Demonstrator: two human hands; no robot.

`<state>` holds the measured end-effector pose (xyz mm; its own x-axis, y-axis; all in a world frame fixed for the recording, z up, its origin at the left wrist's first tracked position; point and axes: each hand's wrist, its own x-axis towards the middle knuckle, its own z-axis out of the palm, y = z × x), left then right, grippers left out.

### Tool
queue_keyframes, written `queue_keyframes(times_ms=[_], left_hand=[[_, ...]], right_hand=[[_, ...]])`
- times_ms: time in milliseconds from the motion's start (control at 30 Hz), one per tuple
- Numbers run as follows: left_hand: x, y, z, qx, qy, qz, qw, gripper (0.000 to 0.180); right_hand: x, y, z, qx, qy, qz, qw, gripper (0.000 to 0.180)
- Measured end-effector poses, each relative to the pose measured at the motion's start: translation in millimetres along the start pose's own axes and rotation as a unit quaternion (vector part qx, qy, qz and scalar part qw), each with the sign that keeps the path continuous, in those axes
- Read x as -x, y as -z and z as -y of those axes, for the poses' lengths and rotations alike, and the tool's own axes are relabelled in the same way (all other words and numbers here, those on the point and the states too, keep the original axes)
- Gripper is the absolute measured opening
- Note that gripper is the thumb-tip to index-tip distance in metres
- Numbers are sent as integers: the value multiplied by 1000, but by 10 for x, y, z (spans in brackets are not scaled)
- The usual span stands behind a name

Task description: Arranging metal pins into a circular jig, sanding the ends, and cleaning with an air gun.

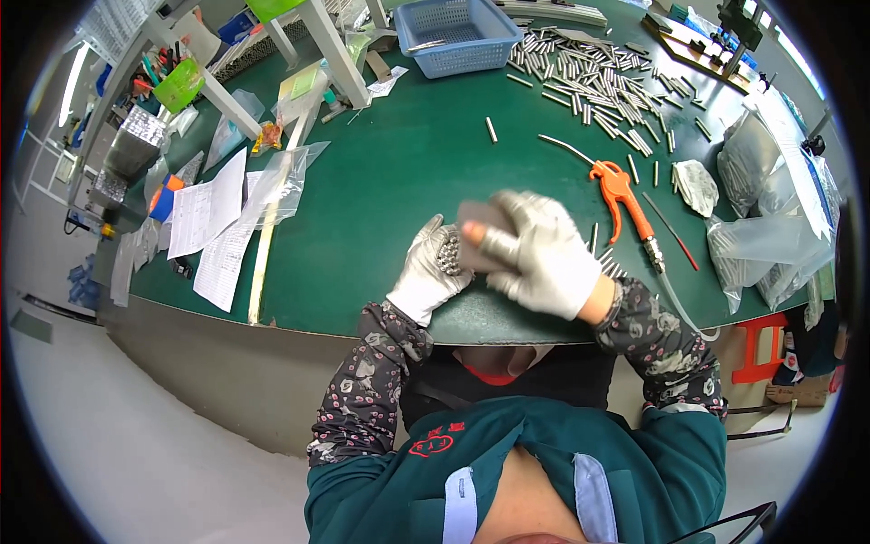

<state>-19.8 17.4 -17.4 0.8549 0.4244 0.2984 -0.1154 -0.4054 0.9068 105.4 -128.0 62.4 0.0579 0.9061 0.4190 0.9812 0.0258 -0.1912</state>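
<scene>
Probably at an end-rubbing step: clasping metal pins (pixel 449 255) within curled fingers of the left hand (pixel 422 278), over the surface (pixel 381 177); clamping a blurred grey block (pixel 477 216) in fingers of the right hand (pixel 546 258); next, keep pins bundled firmly.

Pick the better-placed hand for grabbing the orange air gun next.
Right, likely: the right hand is nearer the orange air gun, though it holds a blurred brownish pad to set down first. The left hand is farther off, holding metal pins.
</scene>
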Motion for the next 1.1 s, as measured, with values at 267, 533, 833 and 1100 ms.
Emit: queue_keyframes(times_ms=[267, 533, 833, 1100], left_hand=[[5, 30, 248, -58, 12, 51, 997, 67], [-28, 67, 132, -93, -6, 63, 994, 55], [20, -15, 183, -21, 28, -5, 999, 60], [2, -92, 89, 120, 95, -23, 988, 68]], right_hand=[[5, 90, -43, 30, -21, -47, 998, 59], [51, 78, -167, 89, -144, -52, 984, 52], [33, -100, -56, 46, -119, 18, 992, 50], [-74, 40, 109, 6, -93, -19, 995, 51]])
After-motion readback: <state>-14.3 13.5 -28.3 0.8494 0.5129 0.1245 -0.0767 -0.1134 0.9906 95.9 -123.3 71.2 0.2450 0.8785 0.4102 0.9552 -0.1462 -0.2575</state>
